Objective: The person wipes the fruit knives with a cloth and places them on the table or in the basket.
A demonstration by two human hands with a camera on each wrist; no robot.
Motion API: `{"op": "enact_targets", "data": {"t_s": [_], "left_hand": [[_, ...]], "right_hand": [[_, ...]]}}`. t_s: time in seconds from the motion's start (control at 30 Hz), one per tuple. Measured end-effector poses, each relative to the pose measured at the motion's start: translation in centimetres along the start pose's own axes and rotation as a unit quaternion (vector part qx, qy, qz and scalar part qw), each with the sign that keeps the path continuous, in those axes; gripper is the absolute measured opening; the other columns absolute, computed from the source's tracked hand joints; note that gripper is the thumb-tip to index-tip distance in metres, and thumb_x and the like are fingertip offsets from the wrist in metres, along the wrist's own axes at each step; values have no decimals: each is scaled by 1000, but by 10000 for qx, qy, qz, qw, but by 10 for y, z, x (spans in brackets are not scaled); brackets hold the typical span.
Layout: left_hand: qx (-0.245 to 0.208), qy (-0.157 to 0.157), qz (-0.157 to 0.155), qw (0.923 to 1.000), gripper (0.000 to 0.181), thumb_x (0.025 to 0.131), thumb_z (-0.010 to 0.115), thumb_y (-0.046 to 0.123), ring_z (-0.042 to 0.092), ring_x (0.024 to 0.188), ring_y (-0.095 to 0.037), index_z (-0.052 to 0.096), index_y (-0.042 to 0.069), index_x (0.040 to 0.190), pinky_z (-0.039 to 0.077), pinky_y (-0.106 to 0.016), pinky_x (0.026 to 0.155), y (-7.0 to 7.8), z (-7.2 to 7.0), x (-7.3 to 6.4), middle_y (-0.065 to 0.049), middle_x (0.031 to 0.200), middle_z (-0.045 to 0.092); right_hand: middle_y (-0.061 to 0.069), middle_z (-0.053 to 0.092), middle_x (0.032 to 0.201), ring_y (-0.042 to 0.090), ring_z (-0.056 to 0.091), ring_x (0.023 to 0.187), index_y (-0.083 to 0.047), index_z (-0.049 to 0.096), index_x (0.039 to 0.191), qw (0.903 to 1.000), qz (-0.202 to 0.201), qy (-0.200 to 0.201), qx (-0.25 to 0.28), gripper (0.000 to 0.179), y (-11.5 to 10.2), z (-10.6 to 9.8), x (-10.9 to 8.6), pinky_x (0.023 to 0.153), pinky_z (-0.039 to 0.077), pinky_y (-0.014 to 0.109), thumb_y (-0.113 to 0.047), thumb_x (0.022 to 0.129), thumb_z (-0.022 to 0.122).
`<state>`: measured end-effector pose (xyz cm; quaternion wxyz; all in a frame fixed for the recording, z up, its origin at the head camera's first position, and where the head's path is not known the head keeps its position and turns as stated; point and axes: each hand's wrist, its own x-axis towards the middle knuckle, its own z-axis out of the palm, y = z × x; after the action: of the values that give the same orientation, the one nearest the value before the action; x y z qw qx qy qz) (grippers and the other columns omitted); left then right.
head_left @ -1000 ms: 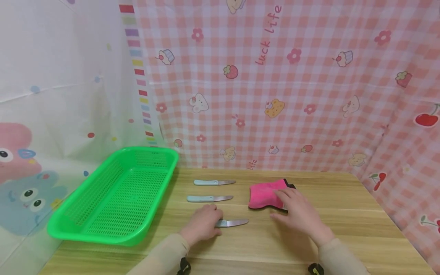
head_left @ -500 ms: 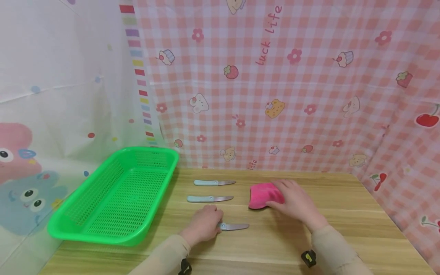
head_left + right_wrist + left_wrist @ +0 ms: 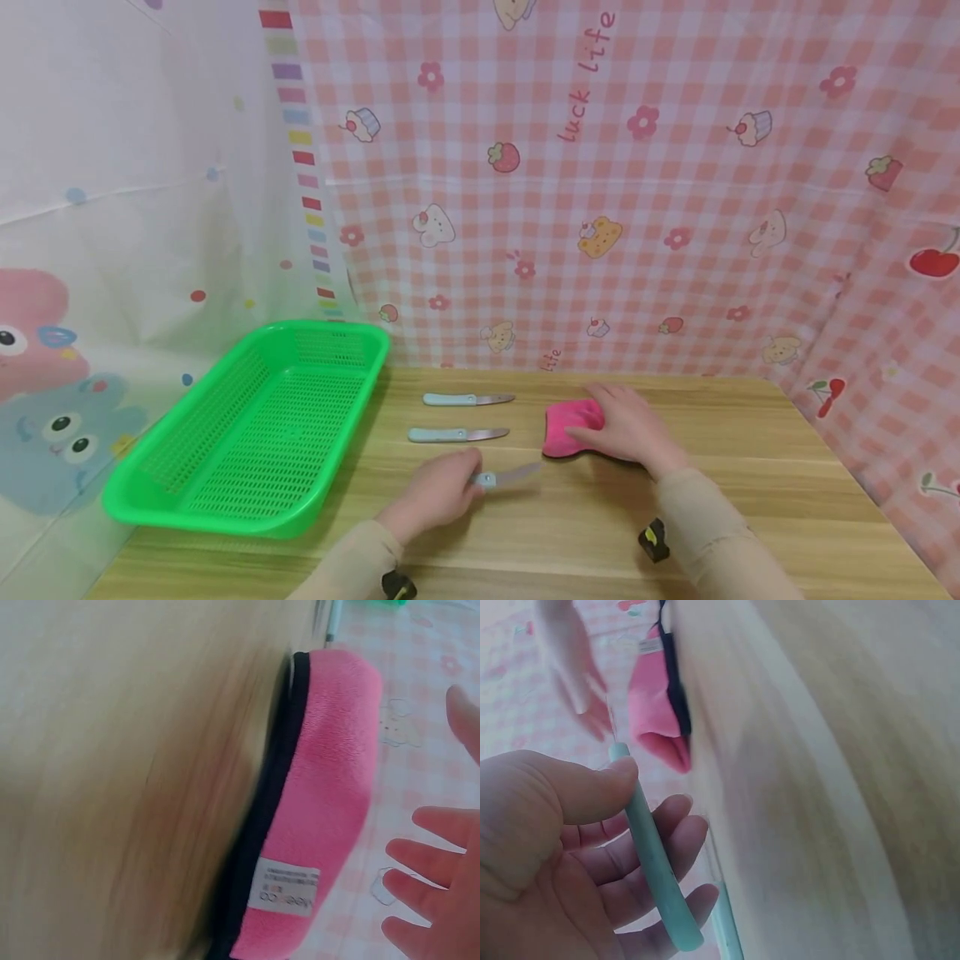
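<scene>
Head view: L hand grips knife by handle, over table; its long axis runs R & slightly fwd, blade twd pink cloth. R hand, fingers apart, is nearer to this cloth.

In the head view, most of the handle of the held knife is covered by the left hand; the blade is blurred. Part of the pink cloth is hidden by the right hand, which is cut off by the right wrist view's edge. Another knife is cut off by the left wrist view's lower edge.
</scene>
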<state>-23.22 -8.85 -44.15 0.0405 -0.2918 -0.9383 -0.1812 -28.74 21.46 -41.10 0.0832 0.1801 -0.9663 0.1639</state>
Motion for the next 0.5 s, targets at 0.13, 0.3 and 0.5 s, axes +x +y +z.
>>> {"op": "enact_targets", "data": {"t_s": [0.13,0.3,0.5], "left_hand": [[-327,254,-16,9991,19,89,71,13,49,64,-9,52,12,88,46,-28,57,-2,-5,-5,6,73,51],[-719,388,-87,9966,18,90,71,11,47,65,-7,53,13,88,45,-26,57,-5,-10,-8,7,75,51],[-1015,415,-160,9938,16,91,69,11,47,64,-7,53,12,91,44,-24,56,-7,-14,-11,7,75,52]], "right_hand": [[21,50,142,44,42,133,-1,49,142,9997,48,-235,80,90,1,6,7,107,33,60,-66,82,66],[21,47,145,41,38,136,0,46,144,9972,213,-650,297,95,1,11,15,107,33,59,-70,82,63],[20,49,144,40,39,135,2,47,143,9951,199,-887,388,95,3,20,23,108,34,56,-68,82,65]]}}
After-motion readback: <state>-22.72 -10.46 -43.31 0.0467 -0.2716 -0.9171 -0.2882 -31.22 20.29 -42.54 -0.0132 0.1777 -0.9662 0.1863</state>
